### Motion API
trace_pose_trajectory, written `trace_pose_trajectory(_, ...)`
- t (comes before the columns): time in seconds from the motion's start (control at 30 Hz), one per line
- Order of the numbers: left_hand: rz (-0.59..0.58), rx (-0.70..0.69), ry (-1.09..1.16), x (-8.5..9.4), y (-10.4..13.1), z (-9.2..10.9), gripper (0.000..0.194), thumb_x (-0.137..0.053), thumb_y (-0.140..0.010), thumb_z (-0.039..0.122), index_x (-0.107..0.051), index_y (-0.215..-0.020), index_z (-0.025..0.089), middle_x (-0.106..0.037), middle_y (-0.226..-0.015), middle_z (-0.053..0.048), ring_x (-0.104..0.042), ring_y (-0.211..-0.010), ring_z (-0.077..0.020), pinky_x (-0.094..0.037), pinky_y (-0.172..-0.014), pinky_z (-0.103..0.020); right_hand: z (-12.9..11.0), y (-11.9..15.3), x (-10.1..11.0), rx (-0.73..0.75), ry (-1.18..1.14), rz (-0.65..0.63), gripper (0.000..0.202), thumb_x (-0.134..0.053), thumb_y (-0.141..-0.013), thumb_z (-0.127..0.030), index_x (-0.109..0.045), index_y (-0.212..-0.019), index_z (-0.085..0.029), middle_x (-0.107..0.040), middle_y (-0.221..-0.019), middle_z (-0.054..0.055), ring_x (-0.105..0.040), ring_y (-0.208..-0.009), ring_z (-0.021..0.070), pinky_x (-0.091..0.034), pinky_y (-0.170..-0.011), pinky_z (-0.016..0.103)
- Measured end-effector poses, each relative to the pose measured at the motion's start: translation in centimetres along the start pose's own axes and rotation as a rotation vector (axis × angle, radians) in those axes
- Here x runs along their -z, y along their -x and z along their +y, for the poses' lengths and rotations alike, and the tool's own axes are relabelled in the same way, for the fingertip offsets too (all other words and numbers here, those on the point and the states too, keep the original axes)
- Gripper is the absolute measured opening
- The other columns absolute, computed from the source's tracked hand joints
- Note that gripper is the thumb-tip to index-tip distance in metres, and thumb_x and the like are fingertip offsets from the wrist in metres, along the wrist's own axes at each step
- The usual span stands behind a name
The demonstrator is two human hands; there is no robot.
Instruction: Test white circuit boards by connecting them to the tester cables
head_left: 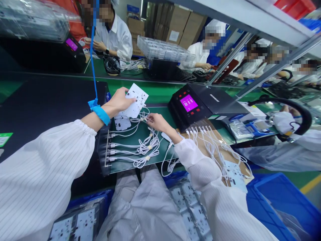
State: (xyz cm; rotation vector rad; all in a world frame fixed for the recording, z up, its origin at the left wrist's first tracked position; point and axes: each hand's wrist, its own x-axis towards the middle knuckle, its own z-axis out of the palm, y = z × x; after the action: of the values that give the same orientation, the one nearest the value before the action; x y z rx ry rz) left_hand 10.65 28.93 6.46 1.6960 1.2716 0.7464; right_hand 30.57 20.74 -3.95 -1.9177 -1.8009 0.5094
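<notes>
My left hand (121,99), with a blue wrist strap (100,112) at its wrist, grips a white circuit board (136,99) by its left edge, thumb on the face. The board is tilted above the green work surface. Just right of it, my right hand (157,122) pinches a white cable (143,117) near a bundle; the exact end in the fingers is hidden. A second circuit board (122,122) lies below the held one. Several coiled white cables (147,147) run from a row of ports (108,152) on the left.
A black tester with a purple screen (189,103) stands right, with cables plugged into its front. Another board (234,174) lies on brown cardboard (215,137). Boards in trays (190,207) sit by my legs, beside a blue bin (283,201). Co-workers (122,36) sit across the bench.
</notes>
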Motion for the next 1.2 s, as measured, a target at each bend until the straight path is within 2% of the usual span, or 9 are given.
trace_pose_trajectory(0.07,0.010,-0.042,-0.032,0.1,-0.1,-0.2,0.059,-0.074,-0.084,0.013,-0.056,-0.140,0.018,-0.070,-0.126,-0.017,-0.071,-0.111,-0.0320,-0.063,-0.094,-0.048,0.3,0.3,0.2,-0.004,-0.275,0.016,0.007,-0.074,-0.084,-0.022,-0.071,-0.090,-0.019,-0.074,-0.081,0.001,-0.067,-0.077,0.0156,-0.052,-0.076,0.027)
trace_pose_trajectory(0.17,-0.005,-0.099,-0.102,0.3,0.1,-0.2,0.072,-0.073,-0.084,0.011,-0.050,-0.152,0.020,-0.064,-0.137,-0.017,-0.066,-0.124,-0.0329,-0.060,-0.102,-0.046,0.4,1.2,0.1,-0.037,-0.656,0.074,0.022,-0.083,-0.077,-0.034,-0.071,-0.089,-0.018,-0.076,-0.085,0.001,-0.070,-0.079,0.0149,-0.056,-0.080,0.029)
trace_pose_trajectory(0.3,-0.090,-0.116,-0.110,0.3,0.5,-0.1,0.074,-0.071,-0.086,0.009,-0.050,-0.155,0.021,-0.065,-0.137,-0.016,-0.067,-0.121,-0.0307,-0.061,-0.098,-0.043,-0.3,2.4,-0.6,-0.062,-0.871,0.184,0.041,-0.091,-0.067,-0.046,-0.074,-0.092,-0.019,-0.079,-0.090,0.004,-0.074,-0.088,0.0182,-0.059,-0.090,0.034)
trace_pose_trajectory(0.43,-0.118,-0.103,-0.083,0.1,0.6,-0.1,0.075,-0.072,-0.085,0.009,-0.051,-0.155,0.022,-0.069,-0.126,-0.013,-0.071,-0.109,-0.0276,-0.061,-0.096,-0.041,-1.3,3.0,-1.3,-0.061,-0.917,0.281,0.048,-0.088,-0.069,-0.055,-0.078,-0.098,-0.019,-0.081,-0.094,0.005,-0.075,-0.093,0.0201,-0.059,-0.094,0.036)
trace_pose_trajectory(0.57,-0.132,-0.089,-0.064,0.0,0.4,-0.3,0.073,-0.072,-0.086,0.009,-0.052,-0.154,0.022,-0.072,-0.117,-0.011,-0.073,-0.104,-0.0272,-0.061,-0.094,-0.042,-1.8,2.9,-1.7,-0.064,-0.902,0.309,0.047,-0.085,-0.071,-0.058,-0.079,-0.098,-0.019,-0.081,-0.094,0.005,-0.074,-0.092,0.0198,-0.059,-0.094,0.036)
trace_pose_trajectory(0.93,-0.118,-0.087,-0.055,0.1,0.7,0.0,0.071,-0.070,-0.086,0.009,-0.052,-0.154,0.018,-0.072,-0.119,-0.013,-0.072,-0.107,-0.0267,-0.060,-0.099,-0.043,-1.8,2.9,-1.8,-0.087,-0.895,0.318,0.046,-0.084,-0.074,-0.056,-0.080,-0.100,-0.018,-0.081,-0.098,0.007,-0.073,-0.095,0.0204,-0.058,-0.094,0.036)
trace_pose_trajectory(1.2,-0.171,-0.101,-0.062,0.2,0.7,-0.1,0.065,-0.071,-0.088,0.011,-0.057,-0.150,0.021,-0.073,-0.122,-0.012,-0.072,-0.106,-0.0276,-0.063,-0.092,-0.042,-1.3,3.0,-1.9,-0.001,-0.900,0.309,0.050,-0.083,-0.073,-0.062,-0.082,-0.100,-0.019,-0.082,-0.096,0.006,-0.074,-0.094,0.0222,-0.059,-0.093,0.038)
